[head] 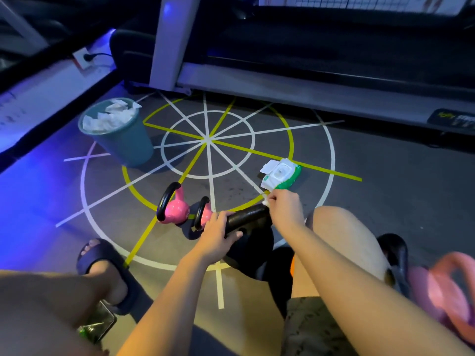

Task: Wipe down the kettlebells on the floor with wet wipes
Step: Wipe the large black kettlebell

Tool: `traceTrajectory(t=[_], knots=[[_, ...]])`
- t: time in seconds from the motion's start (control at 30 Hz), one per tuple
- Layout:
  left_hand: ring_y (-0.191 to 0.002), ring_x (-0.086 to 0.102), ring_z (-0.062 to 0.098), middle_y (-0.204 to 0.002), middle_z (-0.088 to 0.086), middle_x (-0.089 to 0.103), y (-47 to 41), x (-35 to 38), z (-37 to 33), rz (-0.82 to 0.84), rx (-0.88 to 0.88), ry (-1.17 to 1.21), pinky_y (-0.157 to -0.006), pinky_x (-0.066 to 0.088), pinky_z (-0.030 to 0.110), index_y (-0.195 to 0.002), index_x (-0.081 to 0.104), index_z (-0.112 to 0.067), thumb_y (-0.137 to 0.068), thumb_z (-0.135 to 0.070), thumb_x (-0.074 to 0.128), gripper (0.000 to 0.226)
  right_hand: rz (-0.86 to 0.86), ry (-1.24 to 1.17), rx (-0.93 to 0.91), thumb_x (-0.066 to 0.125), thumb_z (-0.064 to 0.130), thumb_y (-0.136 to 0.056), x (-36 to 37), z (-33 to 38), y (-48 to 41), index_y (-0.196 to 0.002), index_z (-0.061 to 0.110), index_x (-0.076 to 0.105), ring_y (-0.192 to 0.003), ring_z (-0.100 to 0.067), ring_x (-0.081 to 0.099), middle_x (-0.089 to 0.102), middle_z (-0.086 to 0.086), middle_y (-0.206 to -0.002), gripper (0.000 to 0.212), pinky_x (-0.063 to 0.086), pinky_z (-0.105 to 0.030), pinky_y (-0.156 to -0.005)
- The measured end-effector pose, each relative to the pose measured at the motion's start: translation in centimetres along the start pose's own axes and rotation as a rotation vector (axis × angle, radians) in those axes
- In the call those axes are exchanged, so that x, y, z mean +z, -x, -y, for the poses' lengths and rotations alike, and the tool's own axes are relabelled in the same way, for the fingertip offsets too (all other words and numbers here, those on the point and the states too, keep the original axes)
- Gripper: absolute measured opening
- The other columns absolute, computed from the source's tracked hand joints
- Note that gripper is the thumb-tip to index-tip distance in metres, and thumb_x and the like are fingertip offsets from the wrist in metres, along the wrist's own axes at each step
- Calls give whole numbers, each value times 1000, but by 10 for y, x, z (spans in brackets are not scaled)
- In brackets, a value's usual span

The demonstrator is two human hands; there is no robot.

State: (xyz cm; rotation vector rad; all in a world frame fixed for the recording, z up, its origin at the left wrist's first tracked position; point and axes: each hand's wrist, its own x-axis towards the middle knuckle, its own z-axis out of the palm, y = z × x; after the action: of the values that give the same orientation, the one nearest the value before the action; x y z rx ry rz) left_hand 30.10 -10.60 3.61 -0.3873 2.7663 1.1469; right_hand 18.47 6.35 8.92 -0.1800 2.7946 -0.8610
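Left hand (218,233), right hand (285,209) with wipe (266,201) at black kettlebell (248,217) handle's ends

Partly covered by the left hand (218,232) and right hand (285,209): the black kettlebell (248,217). Barely showing between the right fingertips: a white wipe (266,201). Blurred and cut off at the right edge: a pink kettlebell (442,283). Cannot tell what the orange sliver (293,265) is. Unreadable: the treadmill label (452,119).

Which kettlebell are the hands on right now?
The black kettlebell: left hand grips its handle, right hand holds a wipe to it. The two pink kettlebells beyond are untouched.
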Motion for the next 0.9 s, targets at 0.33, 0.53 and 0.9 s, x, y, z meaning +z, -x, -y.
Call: traceTrajectory(t=[0.33,0.53,0.9], knots=[[-131,48,17,-147,7,47,46,16,41,-80,-304,477,-105,39,24,-157,23,-17,-82,-6,82,96,40,-19,-500,59,13,-96,52,28,40,-109,16,74,-105,-21,52,67,0,-105,20,46,-34,-90],[-107,66,17,-129,12,66,57,7,28,-225,-339,767,-72,52,15,-145,48,-18,-93,16,48,62,79,13,-734,64,11,-88,77,46,56,-100,12,70,-96,-24,55,66,-5,-97,13,53,-40,-80],[-95,72,5,-99,-4,78,62,-5,11,-404,-301,789,-77,55,18,-114,75,-20,-100,-16,62,19,345,27,-690,61,17,-95,76,54,49,-117,13,67,-113,-13,52,50,3,-123,23,45,-29,-101]])
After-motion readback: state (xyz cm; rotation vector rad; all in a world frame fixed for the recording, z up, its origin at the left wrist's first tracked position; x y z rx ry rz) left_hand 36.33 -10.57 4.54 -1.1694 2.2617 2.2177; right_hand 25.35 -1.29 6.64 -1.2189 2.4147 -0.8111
